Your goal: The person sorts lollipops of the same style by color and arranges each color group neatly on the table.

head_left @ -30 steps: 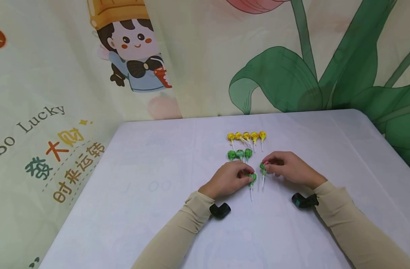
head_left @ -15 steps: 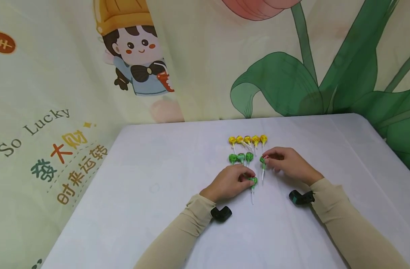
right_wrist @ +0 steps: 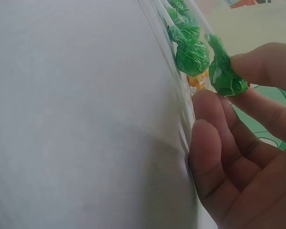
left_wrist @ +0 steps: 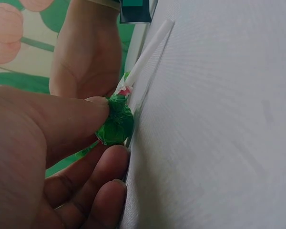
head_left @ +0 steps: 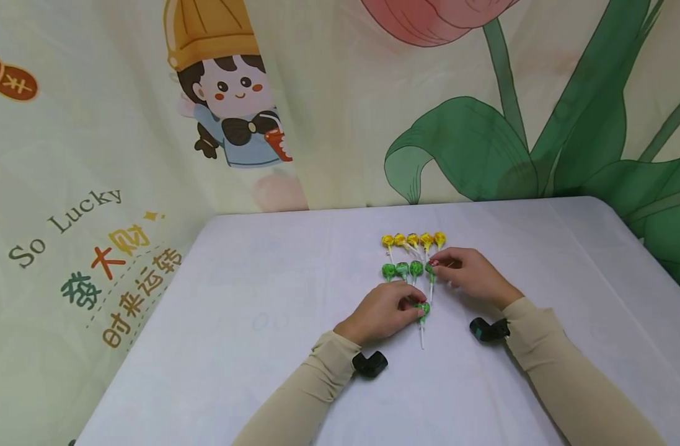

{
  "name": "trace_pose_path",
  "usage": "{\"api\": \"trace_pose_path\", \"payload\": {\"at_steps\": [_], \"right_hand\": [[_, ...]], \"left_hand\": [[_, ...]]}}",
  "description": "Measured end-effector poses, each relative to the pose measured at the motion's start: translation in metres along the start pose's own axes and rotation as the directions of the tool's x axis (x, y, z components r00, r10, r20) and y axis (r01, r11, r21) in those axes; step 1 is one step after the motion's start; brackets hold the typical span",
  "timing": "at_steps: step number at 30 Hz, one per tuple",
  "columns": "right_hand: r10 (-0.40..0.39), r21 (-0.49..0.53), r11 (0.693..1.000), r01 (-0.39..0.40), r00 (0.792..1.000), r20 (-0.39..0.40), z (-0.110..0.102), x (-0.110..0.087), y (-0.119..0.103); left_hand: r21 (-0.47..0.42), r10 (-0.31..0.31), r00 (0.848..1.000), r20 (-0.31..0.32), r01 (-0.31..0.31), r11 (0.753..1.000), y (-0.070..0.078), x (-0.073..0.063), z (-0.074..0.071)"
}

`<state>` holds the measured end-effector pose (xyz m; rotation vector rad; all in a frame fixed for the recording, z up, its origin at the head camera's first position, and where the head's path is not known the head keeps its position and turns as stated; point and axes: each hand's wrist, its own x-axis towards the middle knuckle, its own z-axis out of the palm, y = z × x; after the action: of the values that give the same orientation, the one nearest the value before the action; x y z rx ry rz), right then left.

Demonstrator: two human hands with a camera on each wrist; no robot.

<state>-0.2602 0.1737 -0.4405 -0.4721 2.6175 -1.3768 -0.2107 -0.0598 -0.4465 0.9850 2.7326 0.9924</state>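
Note:
Between thumb and fingers, my left hand (head_left: 381, 311) pinches the wrapped head of a green lollipop (left_wrist: 115, 121); its white stick points toward me along the table. My right hand (head_left: 475, 275) pinches another green lollipop (right_wrist: 225, 76) by its head, at the right end of a row of green lollipops (head_left: 402, 270). In the right wrist view the held head hangs close beside a neighbouring green lollipop (right_wrist: 192, 58). The left hand partly hides the sticks of that row. Behind it lies a row of yellow lollipops (head_left: 413, 240), heads side by side, some sticks crossing.
A white-covered table (head_left: 250, 371) carries everything. At its back hangs a printed cloth (head_left: 340, 111) with a cartoon figure and a tulip. Black wrist cameras (head_left: 370, 364) sit at both cuffs.
My right hand has brought its green lollipop up and left, to the end of the green row. The left hand keeps its lollipop in about the same place. The head view has tilted up slightly.

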Motion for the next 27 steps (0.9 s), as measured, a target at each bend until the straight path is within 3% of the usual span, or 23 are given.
{"api": "trace_pose_path", "payload": {"at_steps": [10,27], "right_hand": [[0.031,-0.048,0.998,-0.032,0.999,-0.019,0.0021,0.0021,0.0009],[0.045,-0.029,0.999,-0.046,0.999,-0.016,-0.0017,0.0008,0.0038]], "left_hand": [[0.014,-0.005,1.0,0.019,0.005,1.0,0.0008,0.0007,-0.0019],[-0.002,0.003,1.0,0.012,-0.003,1.0,-0.0008,0.0013,0.0013]]}}
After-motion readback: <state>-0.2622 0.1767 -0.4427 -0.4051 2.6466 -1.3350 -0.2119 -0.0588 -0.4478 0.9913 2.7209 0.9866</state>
